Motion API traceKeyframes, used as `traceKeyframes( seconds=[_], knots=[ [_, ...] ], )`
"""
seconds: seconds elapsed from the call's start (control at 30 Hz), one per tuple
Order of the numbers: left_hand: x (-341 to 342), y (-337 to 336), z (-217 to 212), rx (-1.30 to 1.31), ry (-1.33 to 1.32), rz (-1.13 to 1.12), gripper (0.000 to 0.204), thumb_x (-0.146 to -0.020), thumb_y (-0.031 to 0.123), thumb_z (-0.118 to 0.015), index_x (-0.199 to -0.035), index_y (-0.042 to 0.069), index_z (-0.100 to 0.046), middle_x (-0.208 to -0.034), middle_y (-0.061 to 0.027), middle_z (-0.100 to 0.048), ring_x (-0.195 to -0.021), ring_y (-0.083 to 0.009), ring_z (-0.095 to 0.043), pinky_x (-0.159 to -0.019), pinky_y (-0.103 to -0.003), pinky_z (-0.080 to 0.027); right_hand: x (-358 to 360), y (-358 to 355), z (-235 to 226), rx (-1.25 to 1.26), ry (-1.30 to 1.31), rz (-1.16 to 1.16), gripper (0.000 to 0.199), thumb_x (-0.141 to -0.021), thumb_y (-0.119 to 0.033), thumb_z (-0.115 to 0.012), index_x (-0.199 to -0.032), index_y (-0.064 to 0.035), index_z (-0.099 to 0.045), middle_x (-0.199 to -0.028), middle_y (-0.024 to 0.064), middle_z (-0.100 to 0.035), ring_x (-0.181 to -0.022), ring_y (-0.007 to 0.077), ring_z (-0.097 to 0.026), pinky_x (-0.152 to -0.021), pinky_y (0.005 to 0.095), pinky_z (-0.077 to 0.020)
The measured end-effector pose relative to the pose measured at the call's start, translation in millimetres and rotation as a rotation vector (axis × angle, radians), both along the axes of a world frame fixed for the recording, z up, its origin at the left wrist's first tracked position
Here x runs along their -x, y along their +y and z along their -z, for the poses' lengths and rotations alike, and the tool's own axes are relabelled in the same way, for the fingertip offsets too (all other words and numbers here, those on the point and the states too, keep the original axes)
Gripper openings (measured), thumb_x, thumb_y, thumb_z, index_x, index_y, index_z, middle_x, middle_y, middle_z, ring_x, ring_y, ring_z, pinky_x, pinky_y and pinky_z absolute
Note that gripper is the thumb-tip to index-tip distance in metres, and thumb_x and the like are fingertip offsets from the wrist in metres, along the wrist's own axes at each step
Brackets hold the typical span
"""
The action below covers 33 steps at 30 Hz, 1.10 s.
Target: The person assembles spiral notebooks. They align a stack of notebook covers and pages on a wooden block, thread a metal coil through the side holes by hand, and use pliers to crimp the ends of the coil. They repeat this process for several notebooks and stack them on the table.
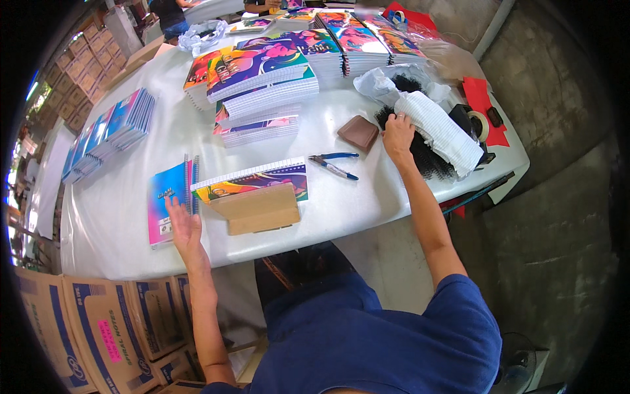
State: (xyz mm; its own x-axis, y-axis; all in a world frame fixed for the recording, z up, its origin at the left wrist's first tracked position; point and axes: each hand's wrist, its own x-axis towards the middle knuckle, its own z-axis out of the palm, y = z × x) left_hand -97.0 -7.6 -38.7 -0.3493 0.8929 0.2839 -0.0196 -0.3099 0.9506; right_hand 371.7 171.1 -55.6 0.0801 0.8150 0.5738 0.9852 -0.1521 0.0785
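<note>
My left hand (187, 226), fingers stretched out, is over a blue and pink spiral notebook (164, 197) near the table's front edge. Beside it, a punched stack of pages with a colourful cover (275, 180) lies behind a folded brown cardboard piece (262, 211). To the right, my right hand (398, 136) reaches into a heap of black plastic binding coils (430, 161), its fingers bent around some of them. A white ridged wrap (440, 131) partly covers the heap. Between my hands lie blue-handled pliers (335, 157) and a brown pad (359, 132).
Stacks of illustrated covers and pages (262, 79) fill the table's middle, with bound notebooks (357, 39) behind. Blue notebooks (111, 134) stand piled at left. A tape roll (479, 125) is at right. Cartons (105, 328) sit below left. Other people are at the far end.
</note>
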Motion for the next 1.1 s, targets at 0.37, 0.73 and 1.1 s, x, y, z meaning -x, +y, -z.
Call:
traceKeyframes(
  seconds=[0.37,0.73,1.1],
  knots=[
    [-24,4,-50,-0.108,0.213,-0.098,0.065,-0.09,0.003,-0.058,-0.148,0.004,-0.027,-0.154,-0.0123,-0.025,-0.144,-0.0261,-0.02,-0.115,-0.039,-0.016,-33,13,-10,0.093,0.099,-0.143,0.011,-0.082,-0.011,-0.061,-0.077,-0.0011,-0.063,-0.088,0.0168,-0.062,-0.086,0.0345,-0.061,-0.073,0.0454,-0.0498],
    [-129,59,-98,-0.102,1.542,0.094,0.052,-0.089,0.041,-0.058,-0.136,0.021,-0.051,-0.144,-0.0053,-0.046,-0.135,-0.0357,-0.036,-0.111,-0.054,-0.022,130,-96,-113,0.321,0.911,-0.968,0.017,-0.078,0.0,-0.069,-0.095,-0.0052,-0.071,-0.08,0.007,-0.063,-0.068,0.0148,-0.055,-0.061,0.0295,-0.0439],
    [-128,55,-93,-0.098,1.403,0.259,0.041,-0.093,0.034,-0.053,-0.133,0.026,-0.054,-0.135,-0.0014,-0.054,-0.125,-0.034,-0.049,-0.106,-0.052,-0.035,118,-92,-102,0.793,1.172,-1.022,0.015,-0.085,0.001,-0.062,-0.098,-0.0014,-0.07,-0.085,0.0059,-0.065,-0.073,0.0132,-0.057,-0.066,0.0303,-0.0453]
  ],
)
